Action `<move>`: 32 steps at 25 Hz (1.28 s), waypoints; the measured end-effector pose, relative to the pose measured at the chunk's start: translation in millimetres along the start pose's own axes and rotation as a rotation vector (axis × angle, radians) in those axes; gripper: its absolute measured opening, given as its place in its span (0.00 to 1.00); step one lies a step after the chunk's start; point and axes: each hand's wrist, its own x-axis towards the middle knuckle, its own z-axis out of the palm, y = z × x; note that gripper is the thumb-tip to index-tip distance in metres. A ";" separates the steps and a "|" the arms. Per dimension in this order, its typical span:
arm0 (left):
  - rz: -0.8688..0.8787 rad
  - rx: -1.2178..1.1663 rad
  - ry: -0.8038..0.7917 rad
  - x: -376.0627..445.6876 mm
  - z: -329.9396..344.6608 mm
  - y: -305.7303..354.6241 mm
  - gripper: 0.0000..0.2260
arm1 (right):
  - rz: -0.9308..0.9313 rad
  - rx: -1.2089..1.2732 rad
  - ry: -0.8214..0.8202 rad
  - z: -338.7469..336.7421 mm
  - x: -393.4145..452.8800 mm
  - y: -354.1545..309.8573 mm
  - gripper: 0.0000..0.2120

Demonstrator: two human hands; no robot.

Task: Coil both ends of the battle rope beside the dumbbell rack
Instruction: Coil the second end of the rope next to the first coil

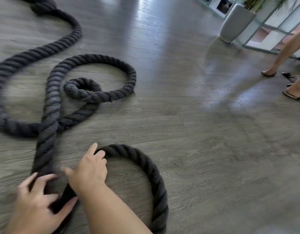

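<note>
Left hand (pixel 37 202): curled round battle rope (pixel 49 105) at floor's (pixel 204 149) near edge.
Right hand (pixel 89 169): fingers hooked over rope's nearest loop, thumb spread.
Rope: black, loose loops across floor's left half toward far-left corner.
Planter (pixel 235 22): grey, upright, holding green plant (pixel 260 2), far right.
Writing: none legible.

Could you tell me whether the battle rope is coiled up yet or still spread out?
Spread out: the battle rope snakes across the floor in loose, separate loops.
</note>
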 end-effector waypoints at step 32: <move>0.333 0.449 -0.579 90.3 -86.0 -13.9 0.69 | -0.932 -0.632 -0.212 -18.1 10.3 35.7 0.61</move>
